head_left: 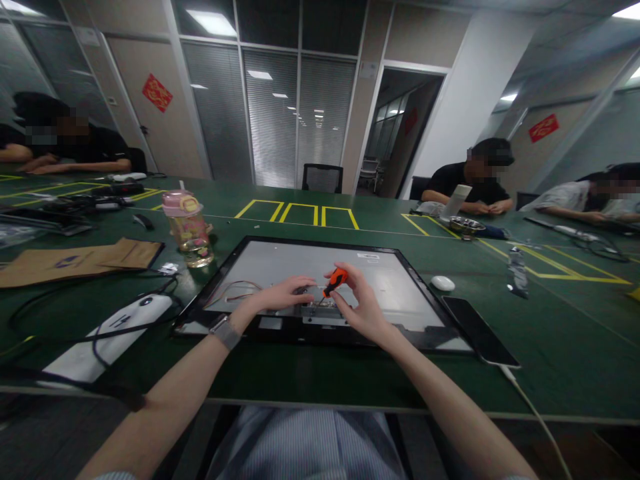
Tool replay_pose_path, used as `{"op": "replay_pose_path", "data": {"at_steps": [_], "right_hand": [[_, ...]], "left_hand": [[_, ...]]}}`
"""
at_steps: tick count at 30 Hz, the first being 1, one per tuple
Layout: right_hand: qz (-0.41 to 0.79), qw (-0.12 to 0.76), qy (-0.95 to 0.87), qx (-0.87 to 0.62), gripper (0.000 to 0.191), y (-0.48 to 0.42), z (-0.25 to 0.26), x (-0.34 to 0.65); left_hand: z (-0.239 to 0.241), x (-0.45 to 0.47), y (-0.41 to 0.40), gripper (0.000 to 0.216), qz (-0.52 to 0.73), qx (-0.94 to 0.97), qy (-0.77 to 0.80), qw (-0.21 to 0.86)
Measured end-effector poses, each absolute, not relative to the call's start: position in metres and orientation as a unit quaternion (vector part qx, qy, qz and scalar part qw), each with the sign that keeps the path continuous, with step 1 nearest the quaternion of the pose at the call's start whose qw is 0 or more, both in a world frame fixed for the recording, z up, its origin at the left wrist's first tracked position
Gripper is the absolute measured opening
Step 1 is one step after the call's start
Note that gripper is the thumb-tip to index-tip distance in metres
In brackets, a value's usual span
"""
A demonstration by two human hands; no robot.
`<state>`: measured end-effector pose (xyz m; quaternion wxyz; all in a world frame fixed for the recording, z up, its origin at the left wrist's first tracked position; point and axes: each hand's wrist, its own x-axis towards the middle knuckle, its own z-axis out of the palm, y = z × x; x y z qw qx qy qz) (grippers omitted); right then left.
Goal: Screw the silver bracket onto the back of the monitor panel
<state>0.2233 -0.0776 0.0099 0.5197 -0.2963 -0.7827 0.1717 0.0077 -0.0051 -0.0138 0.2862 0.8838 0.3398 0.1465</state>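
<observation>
In my right hand [364,303] is an orange and black screwdriver [335,281], held by its handle between thumb and fingers. The shaft tilts down to the left, its tip at a small metal bracket [327,319] near the front edge of a flat display panel [295,259]. This panel lies on the table with its grey metal back up, inside a black frame. My left hand [287,293] rests beside the bracket, fingers stretched out and apart from the thumb. Between them shows a small dark part I cannot make out. Thin wires [240,288] run across the panel near that hand.
Left of the panel stand a pink-lidded bottle [187,230], a white power strip [110,340] with black cables and a brown paper bag [75,261]. On the right lie a white case [443,283] and a phone [480,331] on a cable. Several people sit across the green table.
</observation>
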Motion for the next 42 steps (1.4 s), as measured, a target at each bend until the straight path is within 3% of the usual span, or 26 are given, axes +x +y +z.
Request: {"op": "replay_pose_path", "data": {"at_steps": [6, 13, 20, 29, 37, 42], "right_hand": [[0.083, 0.538, -0.771, -0.331, 0.042, -0.074, 0.009, 0.225], [0.199, 0.541, -0.764, -0.289, 0.051, -0.075, 0.006, 0.223], [0.134, 0.552, -0.754, -0.330, 0.041, -0.074, 0.008, 0.224], [0.185, 0.545, -0.765, -0.289, 0.053, -0.074, 0.005, 0.224], [0.098, 0.494, -0.815, -0.287, 0.034, -0.078, 0.013, 0.225], [0.166, 0.508, -0.784, -0.315, 0.024, -0.073, 0.017, 0.231]], "left_hand": [[-0.015, 0.007, -0.005, 0.050, 0.143, 0.881, 0.348, 0.286], [-0.014, 0.007, -0.006, 0.053, 0.147, 0.884, 0.343, 0.281], [-0.014, 0.007, -0.006, 0.053, 0.141, 0.881, 0.351, 0.284], [-0.012, 0.008, -0.007, 0.052, 0.141, 0.882, 0.352, 0.280], [-0.017, 0.009, 0.000, 0.040, 0.143, 0.895, 0.317, 0.279], [-0.015, 0.007, -0.003, 0.044, 0.141, 0.892, 0.320, 0.285]]}}
